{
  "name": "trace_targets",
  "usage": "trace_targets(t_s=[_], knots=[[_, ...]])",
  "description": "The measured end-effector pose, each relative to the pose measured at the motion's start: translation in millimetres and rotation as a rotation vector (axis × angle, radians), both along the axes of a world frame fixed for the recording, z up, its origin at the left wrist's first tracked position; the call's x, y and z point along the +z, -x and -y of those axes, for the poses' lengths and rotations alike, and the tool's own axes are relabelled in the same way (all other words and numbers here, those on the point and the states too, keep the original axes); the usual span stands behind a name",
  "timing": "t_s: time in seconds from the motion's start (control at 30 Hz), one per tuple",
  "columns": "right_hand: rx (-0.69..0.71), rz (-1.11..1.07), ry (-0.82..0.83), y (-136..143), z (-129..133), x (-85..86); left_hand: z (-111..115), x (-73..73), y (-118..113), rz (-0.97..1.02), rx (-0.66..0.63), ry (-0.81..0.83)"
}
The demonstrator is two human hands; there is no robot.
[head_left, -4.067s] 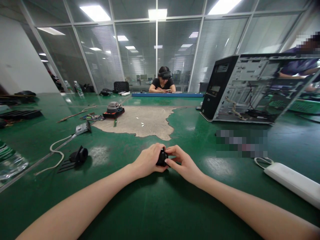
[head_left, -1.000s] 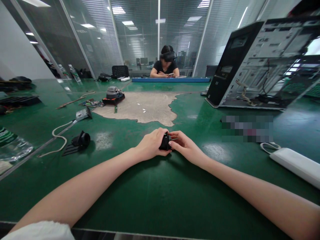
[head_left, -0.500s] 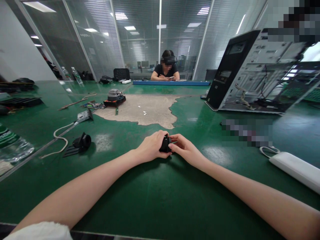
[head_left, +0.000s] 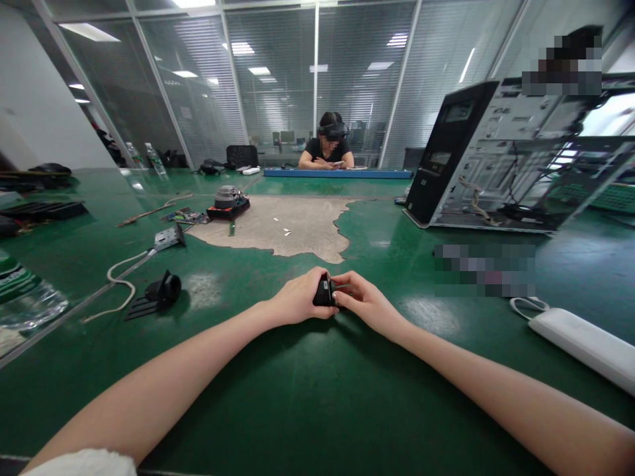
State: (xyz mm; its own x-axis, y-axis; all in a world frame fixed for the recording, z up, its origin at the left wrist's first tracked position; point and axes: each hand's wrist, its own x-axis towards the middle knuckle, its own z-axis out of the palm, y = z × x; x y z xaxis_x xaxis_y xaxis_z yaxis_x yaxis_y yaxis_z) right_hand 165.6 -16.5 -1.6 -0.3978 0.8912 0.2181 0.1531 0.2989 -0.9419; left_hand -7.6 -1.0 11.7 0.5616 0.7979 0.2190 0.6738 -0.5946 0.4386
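Near the middle of the green table (head_left: 278, 396), my left hand (head_left: 300, 297) is wrapped round a small black part (head_left: 323, 291), thumb below and fingers over the top. From the right, my right hand (head_left: 361, 295) pinches the same part at its side with thumb and fingertips. A small pale mark shows on the black surface; its exact shape is partly hidden by my fingers. To the left lies a black plastic bracket with a round opening (head_left: 163, 289), touched by neither hand.
An open computer case (head_left: 461, 158) stands at the right, with a white power strip (head_left: 580, 337) nearer. A bottle (head_left: 27, 291), a cable with metal plate (head_left: 169, 237) and a fan-like cooler (head_left: 228, 201) are on the left. Across the table sits a person (head_left: 327, 149) holding a phone.
The black part has turned slightly between my hands, showing more of its pale mark. The whole view has tilted up a little, so the table things sit lower.
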Motion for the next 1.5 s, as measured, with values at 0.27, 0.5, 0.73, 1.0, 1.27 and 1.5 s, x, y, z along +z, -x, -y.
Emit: trace_targets(t_s=[0.27, 0.5, 0.73, 1.0, 1.27, 1.5], knots=[[-0.018, -0.035, -0.015, 0.3, -0.8, -0.9, -1.3, -1.9, 1.7, 0.028, -0.005, 0.037], [0.025, -0.001, -0.024, -1.3, -0.6, 0.5, -0.5, -0.9, 0.7, 0.039, 0.002, 0.045], [-0.007, -0.031, -0.040, -0.1, 0.6, 0.7, 0.4, 0.6, 0.1, 0.047, 0.000, 0.051], [0.021, -0.034, 0.027, -0.2, 2.8, 6.1, -0.8, -1.7, 1.1, 0.045, -0.015, 0.034], [-0.024, -0.048, 0.014, 1.1, -1.2, 1.6, -2.3, -4.1, 1.2, 0.048, -0.014, 0.021], [0.039, -0.062, 0.030, -0.8, 0.6, 4.5, -2.4, -4.1, 2.1, 0.029, -0.021, 0.027]])
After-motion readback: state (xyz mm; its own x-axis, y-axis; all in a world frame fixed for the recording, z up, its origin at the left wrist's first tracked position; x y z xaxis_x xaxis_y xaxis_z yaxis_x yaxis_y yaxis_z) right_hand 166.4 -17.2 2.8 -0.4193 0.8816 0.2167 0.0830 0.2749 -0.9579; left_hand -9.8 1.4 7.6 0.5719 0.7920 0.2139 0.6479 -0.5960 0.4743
